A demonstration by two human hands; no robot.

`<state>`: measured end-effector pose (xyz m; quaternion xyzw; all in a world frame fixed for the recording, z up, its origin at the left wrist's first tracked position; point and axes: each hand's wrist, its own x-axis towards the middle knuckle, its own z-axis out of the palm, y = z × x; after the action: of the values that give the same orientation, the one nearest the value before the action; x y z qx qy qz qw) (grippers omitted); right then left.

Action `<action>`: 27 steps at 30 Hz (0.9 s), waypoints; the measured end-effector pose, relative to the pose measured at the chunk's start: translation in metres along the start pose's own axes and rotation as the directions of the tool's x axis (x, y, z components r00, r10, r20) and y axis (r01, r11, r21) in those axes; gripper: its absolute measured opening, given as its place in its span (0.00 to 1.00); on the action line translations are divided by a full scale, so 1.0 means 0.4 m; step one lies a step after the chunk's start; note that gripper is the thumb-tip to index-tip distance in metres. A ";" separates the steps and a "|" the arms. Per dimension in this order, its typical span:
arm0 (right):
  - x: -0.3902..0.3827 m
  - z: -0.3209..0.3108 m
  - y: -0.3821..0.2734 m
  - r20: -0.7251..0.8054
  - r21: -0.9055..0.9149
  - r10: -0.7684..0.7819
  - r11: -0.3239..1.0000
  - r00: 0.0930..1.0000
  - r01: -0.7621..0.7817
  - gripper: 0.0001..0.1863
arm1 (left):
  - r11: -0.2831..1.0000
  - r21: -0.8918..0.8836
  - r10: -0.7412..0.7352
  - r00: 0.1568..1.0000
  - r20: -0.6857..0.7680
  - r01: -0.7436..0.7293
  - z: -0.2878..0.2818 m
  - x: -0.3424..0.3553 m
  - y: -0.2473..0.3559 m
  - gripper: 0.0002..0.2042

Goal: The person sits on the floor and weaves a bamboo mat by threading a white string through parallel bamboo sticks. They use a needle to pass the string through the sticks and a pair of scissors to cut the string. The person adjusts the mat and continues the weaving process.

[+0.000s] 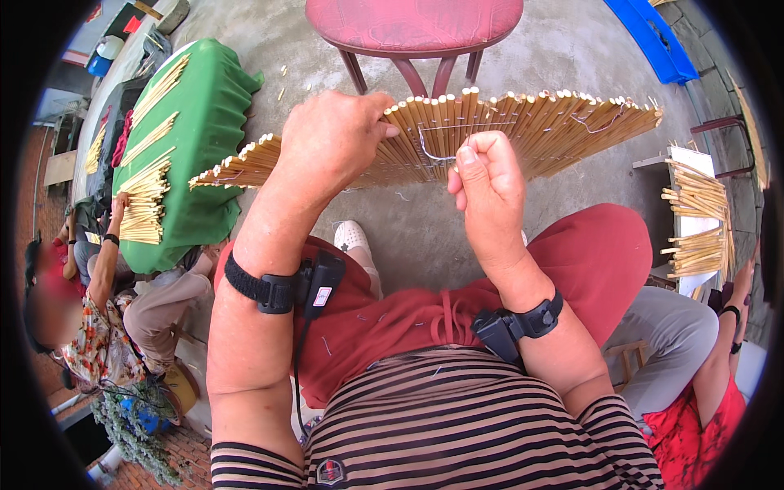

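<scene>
A mat of tan reed stalks (pixel 539 135) spans the space in front of me, its cut ends lined up along the upper edge. White thread (pixel 437 157) runs across the stalks and loops off the mat's face near the middle. At the upper edge, left of the loop, my left hand (pixel 331 135) grips the mat; its thumb shows on the near side and some fingers are hidden. My right hand (pixel 490 175) is closed in a pinch on the thread, close to the near face of the mat. Whether a needle is between those fingers cannot be made out.
A red padded stool (pixel 416 24) stands beyond the mat. To the left, a person reaches over bundled stalks (pixel 143 208) on a green-covered table (pixel 208 106). More stalks (pixel 698 204) lie on a white stand at right, near another person's leg. A blue crate (pixel 653 41) sits far right.
</scene>
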<state>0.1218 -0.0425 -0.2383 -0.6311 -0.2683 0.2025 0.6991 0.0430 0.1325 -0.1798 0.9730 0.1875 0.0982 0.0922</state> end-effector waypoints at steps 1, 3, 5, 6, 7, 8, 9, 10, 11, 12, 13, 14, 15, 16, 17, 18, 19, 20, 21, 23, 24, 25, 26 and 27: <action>-0.003 -0.006 -0.001 -0.021 0.011 -0.067 0.998 0.998 0.068 0.05 | 1.000 -0.015 0.013 1.000 -0.025 -0.013 -0.003 -0.005 0.002 0.12; 0.004 -0.019 -0.011 -0.050 0.068 -0.248 0.966 0.967 0.251 0.06 | 1.000 0.001 -0.008 1.000 -0.002 0.008 -0.020 -0.006 0.007 0.11; 0.001 -0.026 -0.042 -0.087 0.128 -0.350 0.924 0.933 0.359 0.06 | 1.000 0.017 -0.013 1.000 0.011 0.013 -0.043 -0.010 0.013 0.11; -0.004 -0.029 -0.057 -0.108 0.157 -0.398 0.898 0.911 0.411 0.06 | 1.000 0.024 -0.009 1.000 0.013 0.008 -0.056 -0.013 0.016 0.10; -0.009 -0.049 -0.063 -0.042 0.261 -0.429 0.867 0.902 0.424 0.07 | 0.999 0.032 -0.004 1.000 0.015 0.004 -0.069 -0.019 0.021 0.10; -0.016 -0.056 -0.075 -0.031 0.312 -0.423 0.857 0.906 0.411 0.07 | 0.999 0.042 0.001 1.000 0.031 -0.002 -0.091 -0.023 0.029 0.09; -0.027 -0.062 -0.087 -0.018 0.361 -0.418 0.844 0.908 0.395 0.06 | 0.999 0.052 0.005 0.999 0.047 -0.007 -0.118 -0.032 0.043 0.08; -0.039 -0.066 -0.100 -0.004 0.410 -0.413 0.830 0.911 0.378 0.06 | 0.998 0.062 0.008 0.998 0.063 -0.012 -0.146 -0.044 0.057 0.08; -0.048 -0.070 -0.113 -0.001 0.398 -0.384 0.847 0.923 0.353 0.06 | 0.997 0.054 0.055 0.998 0.007 -0.055 -0.178 -0.058 0.073 0.07; -0.057 -0.074 -0.131 0.011 0.380 -0.345 0.870 0.939 0.315 0.07 | 0.997 0.041 0.063 0.998 -0.014 -0.062 -0.215 -0.069 0.094 0.07; -0.069 -0.076 -0.151 0.023 0.362 -0.304 0.891 0.952 0.275 0.07 | 0.997 0.029 0.069 0.997 -0.035 -0.068 -0.258 -0.084 0.116 0.07; -0.080 -0.071 -0.171 0.042 0.347 -0.266 0.908 0.963 0.236 0.07 | 0.998 0.020 0.069 0.996 -0.062 -0.068 -0.305 -0.102 0.132 0.08; -0.089 -0.074 -0.197 0.054 0.366 -0.263 0.903 0.963 0.227 0.07 | 0.994 -0.004 0.108 0.989 -0.099 -0.109 -0.346 -0.112 0.146 0.08; -0.094 -0.066 -0.228 0.041 0.391 -0.289 0.885 0.957 0.251 0.07 | 0.988 -0.024 0.146 0.980 -0.135 -0.151 -0.394 -0.122 0.161 0.08; -0.097 -0.073 -0.258 0.071 0.321 -0.349 0.895 0.934 0.310 0.07 | 0.985 0.006 0.173 0.975 -0.142 -0.174 -0.466 -0.132 0.189 0.09; -0.094 -0.092 -0.287 0.084 0.224 -0.407 0.897 0.910 0.381 0.06 | 0.975 0.020 0.223 0.963 -0.149 -0.222 -0.529 -0.126 0.223 0.10; -0.089 -0.096 -0.329 0.066 0.210 -0.494 0.856 0.867 0.472 0.06 | 0.954 -0.010 0.287 0.924 -0.254 -0.299 -0.587 -0.129 0.256 0.11; -0.090 -0.088 -0.385 0.061 0.218 -0.579 0.802 0.813 0.555 0.06 | 0.943 0.052 0.325 0.876 -0.357 -0.329 -0.654 -0.157 0.292 0.12; -0.087 -0.086 -0.435 0.049 0.200 -0.659 0.742 0.750 0.639 0.05 | 0.926 0.102 0.369 0.808 -0.460 -0.365 -0.706 -0.172 0.319 0.13; -0.113 -0.013 -0.566 -0.018 0.592 -0.697 0.570 0.717 0.570 0.05 | 0.929 0.316 0.348 0.751 -0.561 -0.194 -0.851 -0.310 0.439 0.13; -0.107 -0.005 -0.602 -0.066 0.686 -0.699 0.487 0.712 0.541 0.05 | 0.938 0.290 0.335 0.722 -0.606 -0.192 -0.855 -0.317 0.479 0.13; -0.080 -0.001 -0.627 -0.095 0.710 -0.731 0.426 0.676 0.561 0.07 | 0.920 0.347 0.369 0.704 -0.607 -0.183 -0.852 -0.317 0.491 0.13; -0.022 -0.081 -0.615 -0.139 0.601 -0.708 0.496 0.693 0.627 0.07 | 0.900 0.274 0.432 0.610 -0.664 -0.339 -0.771 -0.222 0.448 0.13; -0.018 -0.082 -0.623 -0.156 0.679 -0.640 0.483 0.752 0.552 0.07 | 0.888 0.337 0.460 0.595 -0.659 -0.313 -0.776 -0.234 0.477 0.13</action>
<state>0.1231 -0.1025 0.0060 -0.1775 -0.4154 0.0685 0.8895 -0.0460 -0.0331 0.1459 0.8748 0.0002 0.4732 -0.1041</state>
